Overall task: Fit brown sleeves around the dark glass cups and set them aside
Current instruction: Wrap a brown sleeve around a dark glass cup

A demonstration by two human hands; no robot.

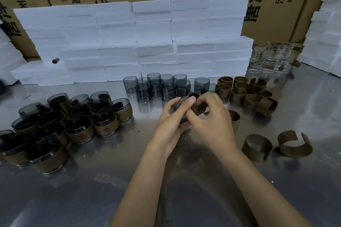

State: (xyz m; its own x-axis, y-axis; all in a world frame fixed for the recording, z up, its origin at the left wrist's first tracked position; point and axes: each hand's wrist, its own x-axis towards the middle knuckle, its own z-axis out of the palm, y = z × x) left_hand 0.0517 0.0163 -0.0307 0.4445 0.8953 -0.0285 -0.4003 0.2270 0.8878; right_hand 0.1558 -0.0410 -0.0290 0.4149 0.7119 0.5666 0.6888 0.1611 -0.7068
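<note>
Both hands meet above the steel table [184, 180]: left hand [172, 121] cradles a dark glass cup [181, 104], right hand [210, 120] pinches a curled brown sleeve [198, 106] against it. Sleeved cups [77, 121] cluster at left; bare smoky cups [166, 84] stand behind.

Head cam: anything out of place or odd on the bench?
One small dark cylinder lies on its side on the white foam blocks at left, apart from the other stock. A few brown sleeves in the right pile have tipped over. Both hands, left hand and right hand, work a cup normally.
</note>
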